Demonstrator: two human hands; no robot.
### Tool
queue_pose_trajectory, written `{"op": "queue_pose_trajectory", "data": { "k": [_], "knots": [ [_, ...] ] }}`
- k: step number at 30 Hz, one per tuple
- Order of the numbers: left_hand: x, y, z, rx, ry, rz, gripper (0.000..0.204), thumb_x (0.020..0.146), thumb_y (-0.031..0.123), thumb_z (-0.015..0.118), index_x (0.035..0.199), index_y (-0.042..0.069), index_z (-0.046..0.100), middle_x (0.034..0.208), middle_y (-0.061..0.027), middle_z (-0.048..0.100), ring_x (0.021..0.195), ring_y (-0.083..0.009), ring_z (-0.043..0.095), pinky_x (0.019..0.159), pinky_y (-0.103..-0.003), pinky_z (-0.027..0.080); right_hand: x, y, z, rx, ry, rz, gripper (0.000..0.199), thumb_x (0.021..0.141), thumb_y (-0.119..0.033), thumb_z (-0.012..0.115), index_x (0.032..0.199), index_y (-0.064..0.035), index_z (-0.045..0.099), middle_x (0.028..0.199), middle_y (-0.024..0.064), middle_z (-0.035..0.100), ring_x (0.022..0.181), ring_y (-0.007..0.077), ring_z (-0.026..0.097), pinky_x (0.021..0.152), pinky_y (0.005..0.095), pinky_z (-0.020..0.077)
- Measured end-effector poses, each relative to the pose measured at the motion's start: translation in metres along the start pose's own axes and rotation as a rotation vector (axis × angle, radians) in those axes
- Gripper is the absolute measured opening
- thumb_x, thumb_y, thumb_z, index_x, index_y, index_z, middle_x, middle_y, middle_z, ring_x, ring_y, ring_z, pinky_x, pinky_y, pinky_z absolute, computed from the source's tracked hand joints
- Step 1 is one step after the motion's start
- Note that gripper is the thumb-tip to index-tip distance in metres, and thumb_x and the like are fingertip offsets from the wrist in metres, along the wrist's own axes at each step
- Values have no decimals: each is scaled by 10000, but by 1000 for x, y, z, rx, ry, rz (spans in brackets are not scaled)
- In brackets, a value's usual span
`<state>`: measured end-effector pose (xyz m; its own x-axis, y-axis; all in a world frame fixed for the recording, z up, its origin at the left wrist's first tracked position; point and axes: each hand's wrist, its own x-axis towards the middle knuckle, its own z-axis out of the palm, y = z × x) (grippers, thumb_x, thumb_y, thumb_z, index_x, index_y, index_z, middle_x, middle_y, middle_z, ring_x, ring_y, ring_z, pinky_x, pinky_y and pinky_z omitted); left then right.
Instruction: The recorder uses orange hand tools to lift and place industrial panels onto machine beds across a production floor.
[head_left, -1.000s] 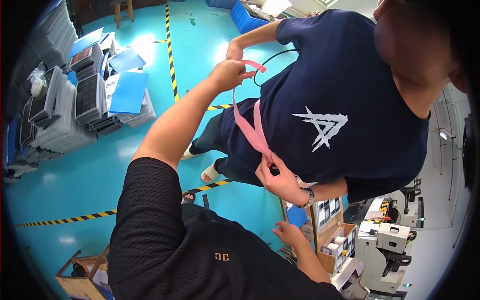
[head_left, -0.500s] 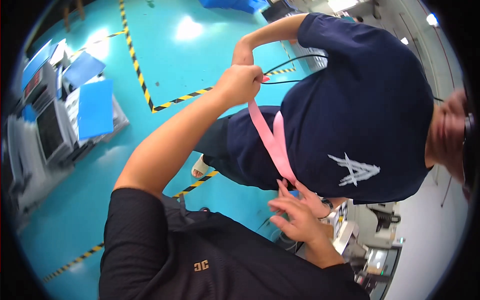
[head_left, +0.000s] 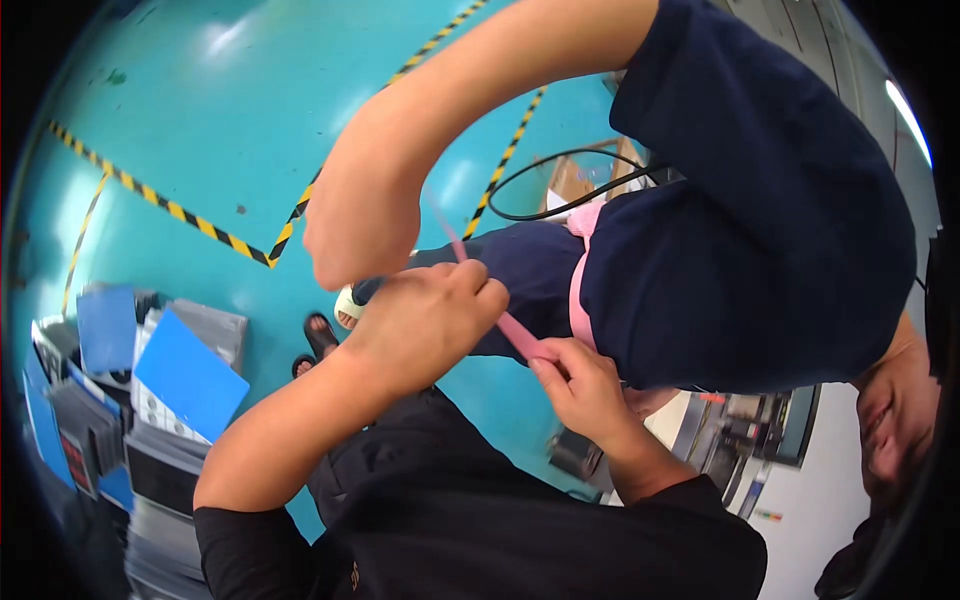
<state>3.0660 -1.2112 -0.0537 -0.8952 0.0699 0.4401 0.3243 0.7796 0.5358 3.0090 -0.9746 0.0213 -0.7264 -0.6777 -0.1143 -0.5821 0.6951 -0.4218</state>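
Note:
A pink strap goes round the waist of a person in a navy T-shirt. My left hand is closed round a length of pink strap, and a blurred end sticks up beyond its knuckles. My right hand pinches the same length between thumb and fingers, just in front of the person's waist. Between my hands the strap is stretched in a short slanting line. The other person's bent arm reaches over, its hand right above my left hand. That person's second hand is mostly hidden behind my right hand.
Stacked folders and trays with blue sheets stand at the lower left. Black-and-yellow tape marks the teal floor. A black cable loops beside the person, near a cardboard box. A bench with equipment is at the right.
My right hand has gone from loose fingers near the waist to pinching the strap. My left hand has come closer to it. The other person's arm has swung nearer, and the view has turned.

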Motion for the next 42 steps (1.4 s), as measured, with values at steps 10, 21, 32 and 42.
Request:
{"op": "queue_pose_trajectory", "data": {
  "k": [10, 21, 32, 42],
  "knots": [
    [103, -120, 45, -308, -487, -51, 291, 925, 320, 544, 1089, 86, 601, 1066, -61, 655, 941, -257, 607, 901, -417, 474, 134, 20, -20, 244, -225, 334, 244, 904, -209, 672, 1051, -33, 589, 950, 178, 666, 870, 383, 662, 717, 460, 511],
    [290, -226, 131, -643, -682, 235, 471, 921, 334, 604, 1310, 81, 519, 1275, -106, 593, 1126, -299, 576, 973, -433, 468, 215, 54, -66, 164, 431, 778, 150, 910, -168, 678, 917, -33, 611, 844, 104, 642, 723, 263, 642, 662, 360, 505],
    [327, -219, 290, -645, -261, 1130, 578, 870, 274, 732, 1354, 32, 527, 1223, -135, 610, 1188, -254, 570, 1036, -428, 434, 283, 49, -50, 151, 470, 968, 235, 810, -233, 686, 933, -38, 636, 913, 151, 668, 806, 308, 669, 744, 403, 548],
    [278, 136, -32, -701, -2054, 513, 258, 919, 201, 522, 789, -14, 578, 622, -97, 583, 527, -162, 507, 484, -373, 401, 211, -11, -2, -172, 690, 940, 355, 792, -329, 703, 964, -21, 658, 983, 136, 647, 1020, 301, 602, 882, 380, 492]
  ]
}}
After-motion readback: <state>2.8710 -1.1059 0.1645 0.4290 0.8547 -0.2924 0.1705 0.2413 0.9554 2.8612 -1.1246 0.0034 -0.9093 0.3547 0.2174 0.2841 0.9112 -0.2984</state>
